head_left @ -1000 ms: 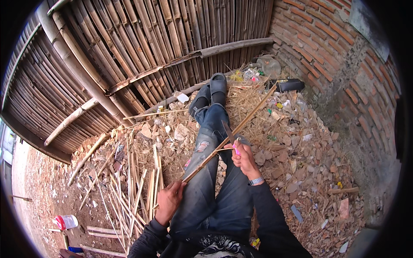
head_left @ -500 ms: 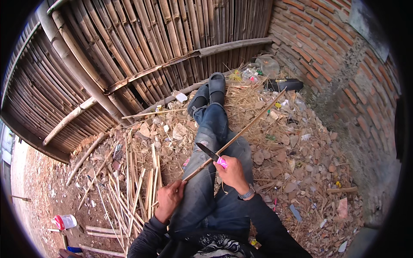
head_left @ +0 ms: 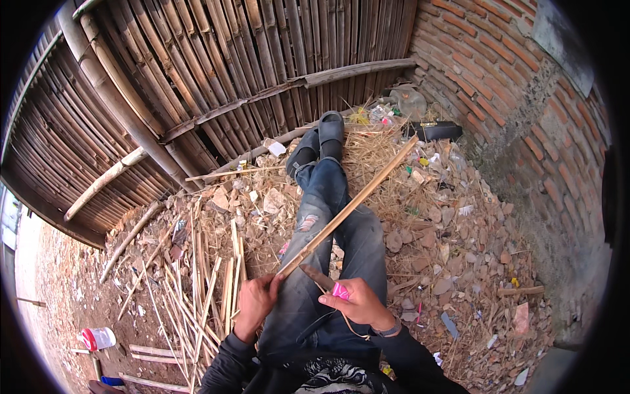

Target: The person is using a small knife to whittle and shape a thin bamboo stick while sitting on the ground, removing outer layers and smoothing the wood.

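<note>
A long bamboo strip (head_left: 357, 200) slants up and away to the right across my outstretched legs. Its near end is pinched by my left hand (head_left: 257, 303), over my left thigh. My right hand (head_left: 356, 303) is closed round the pink handle of a knife (head_left: 317, 276), just right of that near end. The blade points up and left toward the strip; I cannot tell whether it touches. A thin curled shaving (head_left: 350, 326) hangs by my right hand.
Several split bamboo strips (head_left: 205, 299) lie to my left, near a white tub with a red lid (head_left: 98, 339). Rubble and straw (head_left: 446, 243) cover the ground at right. A bamboo wall (head_left: 262, 39) stands ahead and a brick wall (head_left: 499, 85) at right.
My right hand with the knife has drawn back toward me, down along the strip. The strip has turned, showing a broader, paler face, and its far end has shifted slightly left.
</note>
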`<state>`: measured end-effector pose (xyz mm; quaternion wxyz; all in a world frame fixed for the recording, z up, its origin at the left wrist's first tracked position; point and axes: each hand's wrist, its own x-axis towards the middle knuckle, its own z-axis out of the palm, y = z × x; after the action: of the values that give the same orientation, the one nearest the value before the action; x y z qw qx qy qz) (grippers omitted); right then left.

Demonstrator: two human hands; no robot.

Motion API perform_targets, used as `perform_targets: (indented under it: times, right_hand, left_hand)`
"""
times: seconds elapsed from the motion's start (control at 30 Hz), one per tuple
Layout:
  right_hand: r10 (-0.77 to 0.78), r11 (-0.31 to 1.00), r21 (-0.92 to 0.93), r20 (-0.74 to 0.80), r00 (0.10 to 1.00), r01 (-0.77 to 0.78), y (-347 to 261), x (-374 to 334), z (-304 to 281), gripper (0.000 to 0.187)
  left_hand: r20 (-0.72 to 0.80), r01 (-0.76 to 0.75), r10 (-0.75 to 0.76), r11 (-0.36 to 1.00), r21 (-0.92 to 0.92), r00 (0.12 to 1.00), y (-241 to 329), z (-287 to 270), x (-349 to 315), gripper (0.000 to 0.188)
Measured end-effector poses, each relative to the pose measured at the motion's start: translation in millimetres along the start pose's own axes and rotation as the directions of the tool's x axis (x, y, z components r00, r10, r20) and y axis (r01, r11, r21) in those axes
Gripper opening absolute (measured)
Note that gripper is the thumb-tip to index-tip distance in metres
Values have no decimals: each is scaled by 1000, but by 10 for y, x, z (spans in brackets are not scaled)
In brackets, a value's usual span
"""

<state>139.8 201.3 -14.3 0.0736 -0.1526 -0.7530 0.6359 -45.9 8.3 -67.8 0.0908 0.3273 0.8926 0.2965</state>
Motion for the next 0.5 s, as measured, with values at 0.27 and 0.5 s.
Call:
perform_targets:
  times: [0.27, 0.5]
  right_hand:
    - [-100, 592, -426, -881, 462, -684, 528, -463, -1844, 61]
    - [-98, 919, -349, -652, 751, -182, 585, 476, -996, 47]
  left_hand:
    - [6, -10, 10, 998, -60, 1000, -82, -15, 35, 32]
    - [-73, -116, 123, 989, 94, 990, -163, 11, 22, 32]
